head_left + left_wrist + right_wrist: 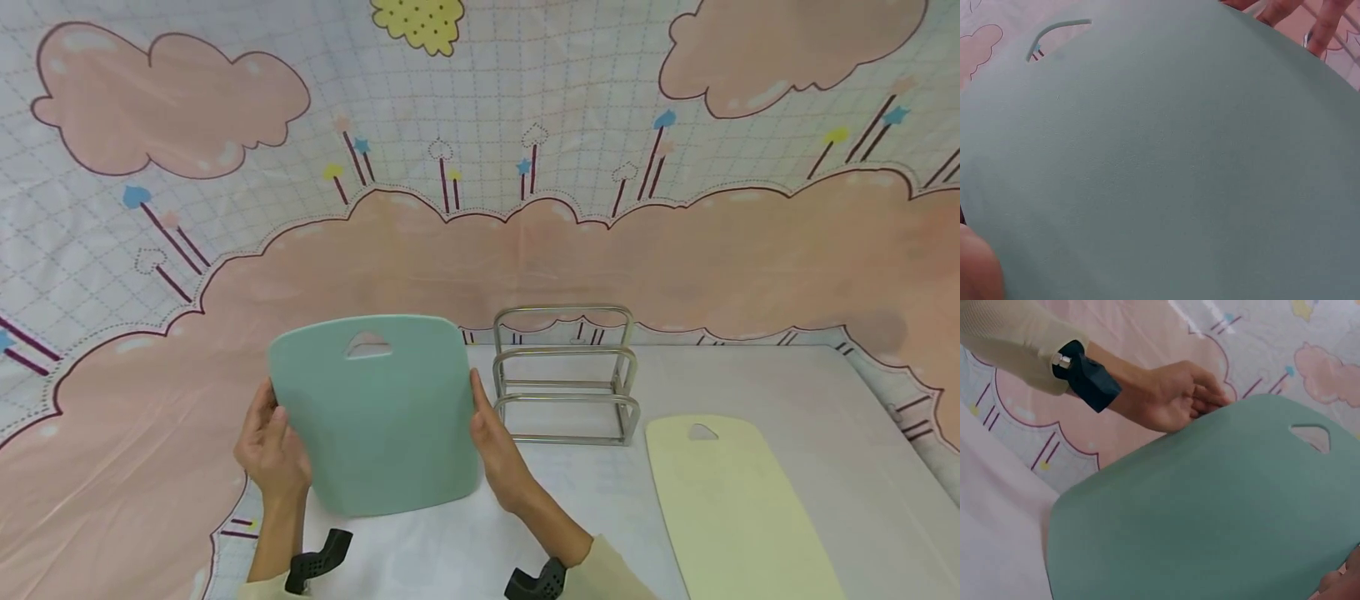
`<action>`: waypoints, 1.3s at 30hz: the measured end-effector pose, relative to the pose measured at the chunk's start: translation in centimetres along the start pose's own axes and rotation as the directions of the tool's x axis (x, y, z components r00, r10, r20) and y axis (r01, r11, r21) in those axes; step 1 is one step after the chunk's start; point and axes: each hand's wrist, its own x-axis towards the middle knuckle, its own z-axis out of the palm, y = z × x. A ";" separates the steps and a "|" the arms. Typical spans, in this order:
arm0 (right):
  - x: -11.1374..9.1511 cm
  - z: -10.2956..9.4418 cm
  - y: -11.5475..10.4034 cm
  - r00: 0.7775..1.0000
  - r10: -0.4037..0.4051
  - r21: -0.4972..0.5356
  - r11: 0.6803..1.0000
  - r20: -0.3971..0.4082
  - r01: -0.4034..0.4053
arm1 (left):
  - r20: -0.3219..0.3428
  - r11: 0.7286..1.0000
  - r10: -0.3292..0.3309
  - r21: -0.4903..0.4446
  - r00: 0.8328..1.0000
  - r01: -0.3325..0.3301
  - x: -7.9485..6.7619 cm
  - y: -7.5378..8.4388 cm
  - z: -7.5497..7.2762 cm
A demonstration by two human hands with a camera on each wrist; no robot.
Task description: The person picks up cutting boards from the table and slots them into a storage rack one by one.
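Note:
A green cutting board [382,425] with a handle slot near its top edge is held up between both hands, its flat face toward the head camera. My left hand [276,446] grips its left edge, thumb at the front and fingers curled behind. On the opposite edge, my right hand [498,450] holds the board, its fingers partly hidden behind it. In the left wrist view the green board [1166,162] fills most of the picture, with right-hand fingers [1279,11] at the far edge. The right wrist view shows the left hand [1179,397] along the board's edge.
Just right of the green board stands a metal wire rack [566,396] with several upright loops. A pale yellow cutting board [731,508] lies flat on the white table [795,400] at the right. Behind hangs a patterned cloth [420,267] with clouds.

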 end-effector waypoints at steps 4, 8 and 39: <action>-0.1 0.3 0.1 1.000 0.001 0.013 1.000 0.003 -0.001 | -0.070 0.998 0.025 -0.061 0.997 -0.029 -0.1 0.1 0.1; -0.1 0.5 0.2 1.000 -0.010 -0.003 1.000 -0.010 0.010 | -0.095 0.994 0.033 -0.099 0.995 -0.043 -0.2 0.1 0.1; 0.2 0.8 1.1 0.988 -0.155 -0.182 0.972 -0.025 0.148 | -0.089 0.999 0.022 -0.041 0.996 -0.026 -1.2 1.1 -0.3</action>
